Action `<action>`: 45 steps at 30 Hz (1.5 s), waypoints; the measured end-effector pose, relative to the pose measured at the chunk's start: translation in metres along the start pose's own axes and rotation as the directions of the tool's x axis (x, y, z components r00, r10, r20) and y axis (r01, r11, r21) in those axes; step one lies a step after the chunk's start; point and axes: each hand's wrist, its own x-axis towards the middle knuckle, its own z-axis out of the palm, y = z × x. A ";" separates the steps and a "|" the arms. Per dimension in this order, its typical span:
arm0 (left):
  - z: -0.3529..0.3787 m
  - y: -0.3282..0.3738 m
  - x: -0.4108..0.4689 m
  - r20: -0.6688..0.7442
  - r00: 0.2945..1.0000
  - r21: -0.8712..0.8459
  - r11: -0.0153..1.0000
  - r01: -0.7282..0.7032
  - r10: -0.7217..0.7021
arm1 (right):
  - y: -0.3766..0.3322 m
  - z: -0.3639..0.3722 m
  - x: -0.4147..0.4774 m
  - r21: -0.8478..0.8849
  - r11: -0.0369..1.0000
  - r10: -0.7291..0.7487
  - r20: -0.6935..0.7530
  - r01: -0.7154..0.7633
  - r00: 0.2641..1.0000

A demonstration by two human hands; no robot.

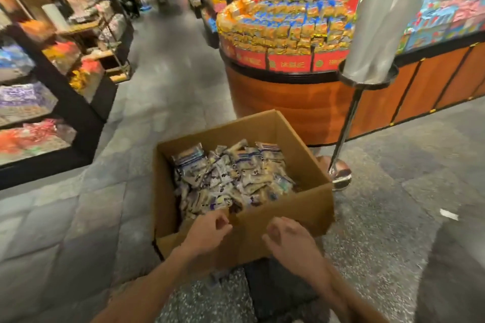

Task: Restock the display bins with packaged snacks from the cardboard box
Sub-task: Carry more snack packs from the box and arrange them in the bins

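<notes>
An open cardboard box (312, 207) stands on the floor in front of me, filled with several white and purple packaged snacks (231, 176). My left hand (210, 228) is at the box's near rim with its fingers loosely curled and nothing in them. My right hand (288, 237) hovers just in front of the near wall, fingers also loosely curled and holding nothing. Display bins (31, 102) with wrapped sweets line the shelving on the left.
A round orange display stand (288, 97) piled with yellow snack packs rises behind the box. A metal pole stand (343, 136) holding a roll of plastic bags is right of the box. A long counter (435, 81) runs to the right. The grey aisle floor (173, 81) stretches ahead.
</notes>
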 end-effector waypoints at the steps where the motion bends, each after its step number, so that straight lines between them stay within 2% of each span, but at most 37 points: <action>1: -0.001 -0.008 0.016 -0.006 0.999 -0.017 0.999 0.045 -0.045 | 0.001 -0.002 0.024 -0.016 1.000 -0.010 0.037 0.010 0.999; 6: 0.003 -0.053 0.072 -0.004 0.976 -0.033 0.975 0.220 -0.220 | 0.003 0.004 0.125 -0.087 0.996 0.052 0.243 -0.032 0.969; 10: 0.010 -0.085 0.115 0.078 0.953 -0.047 0.953 0.298 -0.294 | 0.006 0.027 0.187 -0.142 0.987 0.126 0.425 -0.071 0.897; 14: 0.019 -0.111 0.170 0.176 0.928 0.090 0.944 0.317 -0.329 | 0.018 0.053 0.229 -0.170 0.972 0.226 0.498 -0.161 0.837; 19: 0.030 -0.138 0.233 0.251 0.931 0.225 0.952 0.209 -0.263 | 0.031 0.085 0.284 -0.220 0.942 0.334 0.519 -0.255 0.787; 25: 0.029 -0.175 0.274 0.401 0.882 0.287 0.948 0.135 -0.247 | 0.036 0.122 0.322 -0.324 0.928 0.323 0.447 -0.186 0.834; 31: 0.029 -0.175 0.280 0.410 0.905 0.422 0.903 -0.077 -0.114 | 0.039 0.146 0.336 -0.379 0.905 0.374 0.501 -0.190 0.780; 36: 0.028 -0.173 0.274 0.530 0.842 0.410 0.899 -0.153 -0.098 | 0.025 0.141 0.344 -0.472 0.874 0.370 0.495 -0.114 0.786; 38: 0.029 -0.173 0.267 0.591 0.805 0.358 0.913 -0.196 -0.059 | 0.028 0.147 0.345 -0.472 0.870 0.396 0.494 -0.144 0.774; 42: 0.034 -0.176 0.256 0.592 0.806 0.290 0.938 -0.188 -0.022 | 0.036 0.155 0.344 -0.416 0.881 0.422 0.481 -0.223 0.768; 45: 0.029 -0.175 0.257 0.607 0.795 0.282 0.930 -0.236 0.017 | 0.039 0.155 0.340 -0.370 0.896 0.401 0.432 -0.246 0.808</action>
